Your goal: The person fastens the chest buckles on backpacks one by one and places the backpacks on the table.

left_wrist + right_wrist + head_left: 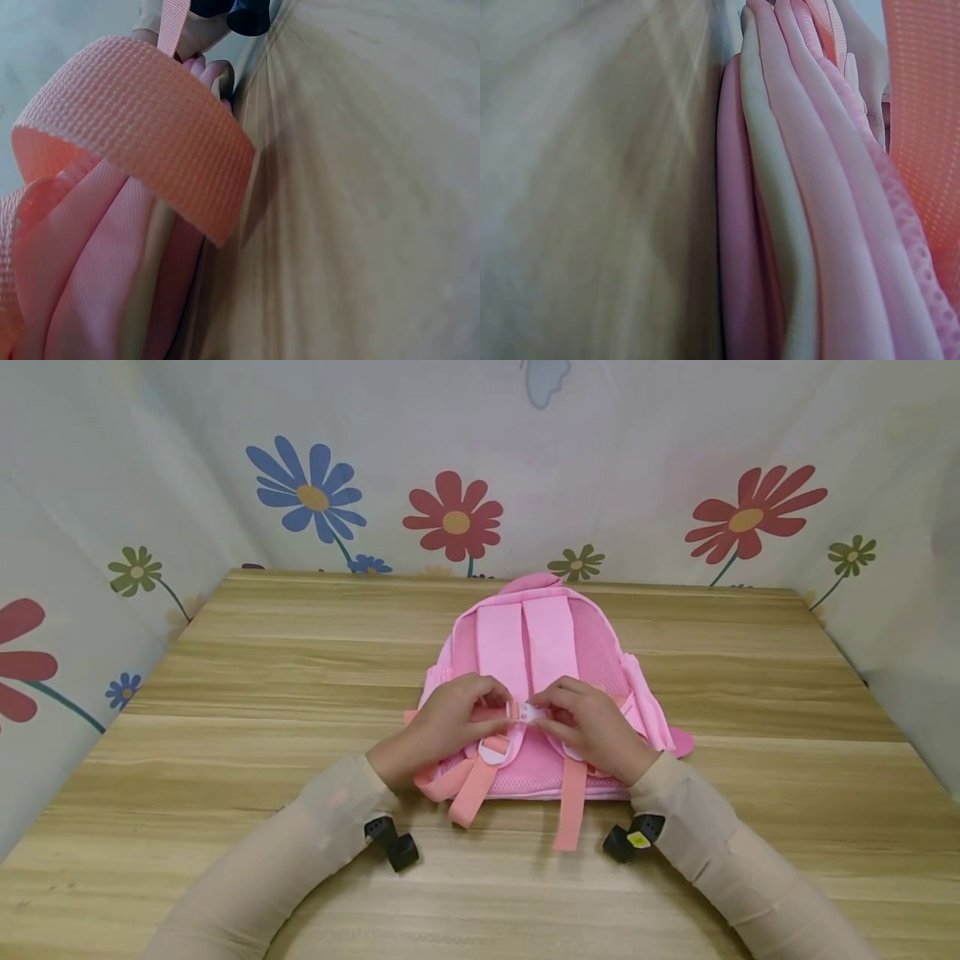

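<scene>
A pink backpack point(551, 643) lies on the wooden table with its shoulder straps facing up. Over its middle, my left hand point(453, 714) pinches one end of a small white buckle point(528, 712) on a coral strap. From the other side, my right hand point(592, 727) pinches the buckle's other end. Whether its two halves are fully joined cannot be made out, since fingers cover part of it. Close up in the left wrist view is a loop of coral webbing point(142, 112); in the right wrist view, the bag's pink padded edge point(817, 180) fills the middle.
Below my left hand, a white strap adjuster point(495, 750) sits on one shoulder strap. A loose coral strap end point(572, 806) hangs past the bag's near edge onto the table point(300, 643). A flower-printed curtain point(600, 477) encloses the back and sides.
</scene>
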Tool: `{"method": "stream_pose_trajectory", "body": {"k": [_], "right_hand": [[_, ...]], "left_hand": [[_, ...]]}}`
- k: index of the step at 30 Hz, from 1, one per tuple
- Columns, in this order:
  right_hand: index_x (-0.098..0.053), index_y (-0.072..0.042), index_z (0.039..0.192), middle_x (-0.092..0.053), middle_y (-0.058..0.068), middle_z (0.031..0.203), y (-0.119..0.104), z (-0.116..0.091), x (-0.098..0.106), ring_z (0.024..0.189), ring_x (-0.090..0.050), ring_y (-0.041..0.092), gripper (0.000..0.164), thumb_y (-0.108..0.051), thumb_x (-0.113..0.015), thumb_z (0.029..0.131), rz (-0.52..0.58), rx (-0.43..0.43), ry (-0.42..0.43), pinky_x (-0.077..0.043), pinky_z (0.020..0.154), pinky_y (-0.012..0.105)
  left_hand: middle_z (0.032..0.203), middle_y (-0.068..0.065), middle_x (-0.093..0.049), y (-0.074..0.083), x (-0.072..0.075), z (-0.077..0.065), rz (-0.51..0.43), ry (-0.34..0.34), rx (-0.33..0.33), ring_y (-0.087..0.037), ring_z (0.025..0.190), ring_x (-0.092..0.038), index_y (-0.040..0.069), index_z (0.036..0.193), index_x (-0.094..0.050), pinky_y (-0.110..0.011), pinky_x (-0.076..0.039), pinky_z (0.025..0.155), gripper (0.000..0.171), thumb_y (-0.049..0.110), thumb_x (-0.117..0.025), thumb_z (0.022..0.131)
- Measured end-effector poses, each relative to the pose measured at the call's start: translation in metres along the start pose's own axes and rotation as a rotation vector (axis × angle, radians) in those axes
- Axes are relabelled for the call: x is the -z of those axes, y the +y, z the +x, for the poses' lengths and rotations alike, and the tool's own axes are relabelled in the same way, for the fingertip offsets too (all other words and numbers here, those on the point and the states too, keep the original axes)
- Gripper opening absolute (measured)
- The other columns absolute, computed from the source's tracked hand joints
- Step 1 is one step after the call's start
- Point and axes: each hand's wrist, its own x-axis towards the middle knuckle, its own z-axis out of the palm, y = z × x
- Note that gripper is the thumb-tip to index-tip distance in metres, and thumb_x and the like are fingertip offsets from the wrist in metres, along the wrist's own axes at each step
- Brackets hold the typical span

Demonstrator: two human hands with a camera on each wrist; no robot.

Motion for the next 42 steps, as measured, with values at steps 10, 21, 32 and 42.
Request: {"method": "stream_pose_trajectory", "body": {"k": [10, 21, 32, 42], "right_hand": [[-0.071, -0.006, 0.102, -0.065, 0.003, 0.09, -0.0031, 0.0004, -0.0017, 0.076, -0.055, 0.011, 0.018, -0.01, -0.073, 0.084, 0.045, -0.005, -0.01, -0.049, 0.068, 0.026], [-0.07, -0.006, 0.104, -0.064, 0.003, 0.093, -0.0058, 0.0012, -0.0033, 0.078, -0.054, 0.011, 0.021, -0.013, -0.073, 0.084, 0.035, -0.01, -0.04, -0.046, 0.072, 0.028], [-0.069, -0.008, 0.106, -0.064, 0.003, 0.096, -0.0052, -0.0012, -0.0028, 0.081, -0.054, 0.012, 0.021, -0.014, -0.072, 0.086, 0.038, -0.027, -0.044, -0.048, 0.073, 0.029], [-0.068, -0.008, 0.111, -0.066, 0.006, 0.104, -0.0089, -0.002, 0.0039, 0.092, -0.064, 0.017, 0.026, -0.015, -0.072, 0.086, 0.067, -0.065, -0.055, -0.055, 0.083, 0.034]], "left_hand": [[0.093, -0.005, -0.067, -0.0009, -0.0013, -0.0013, -0.01, 0.007, 0.0, -0.016, 0.089, -0.061, 0.008, 0.101, -0.065, -0.033, -0.052, 0.082, 0.019, 0.015, -0.072, 0.085], [0.092, -0.004, -0.067, -0.0003, -0.0032, -0.0014, -0.025, -0.01, 0.008, -0.015, 0.088, -0.061, 0.01, 0.099, -0.066, -0.031, -0.051, 0.082, 0.017, 0.018, -0.073, 0.085], [0.095, -0.004, -0.066, -0.0001, -0.0036, -0.001, -0.014, -0.02, -0.014, -0.016, 0.09, -0.059, 0.009, 0.102, -0.065, -0.031, -0.051, 0.082, 0.019, 0.015, -0.071, 0.085], [0.101, -0.004, -0.068, 0.002, 0.003, 0.0004, -0.009, -0.043, -0.019, -0.016, 0.094, -0.062, 0.01, 0.107, -0.065, -0.032, -0.051, 0.087, 0.024, 0.02, -0.071, 0.087]]}}
